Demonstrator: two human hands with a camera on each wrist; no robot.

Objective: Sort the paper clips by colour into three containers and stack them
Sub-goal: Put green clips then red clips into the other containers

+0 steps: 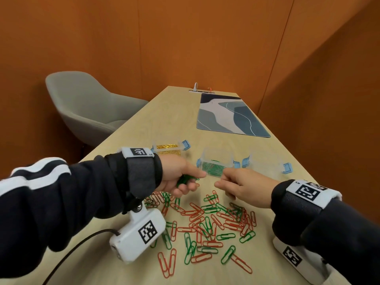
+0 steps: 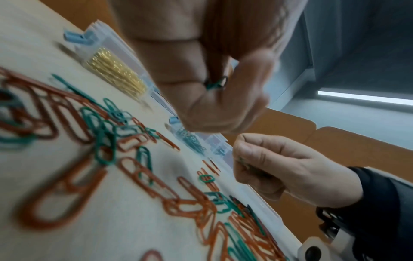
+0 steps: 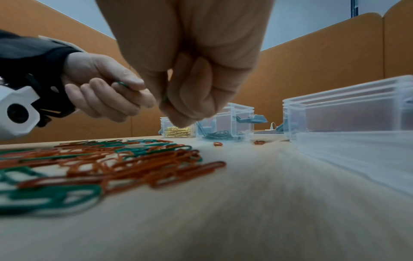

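Red and green paper clips (image 1: 207,223) lie loosely piled on the wooden table (image 1: 144,130). Behind the pile stand three clear containers with blue latches. One container holds gold clips (image 1: 167,150), the middle one holds green clips (image 1: 216,164), and the right container (image 1: 265,163) looks empty. My left hand (image 1: 193,179) grips a bunch of green clips (image 1: 186,179) just left of the middle container. My right hand (image 1: 222,179) is close beside it, fingers curled, pinching a green clip (image 2: 242,162). Both hands hover in front of the green container (image 3: 225,123).
A grey chair (image 1: 88,108) stands left of the table. A patterned desk mat (image 1: 230,116) lies at the far end, near a socket strip (image 1: 201,91). A black cable (image 1: 67,256) trails from my left wrist camera. Orange walls close in all round.
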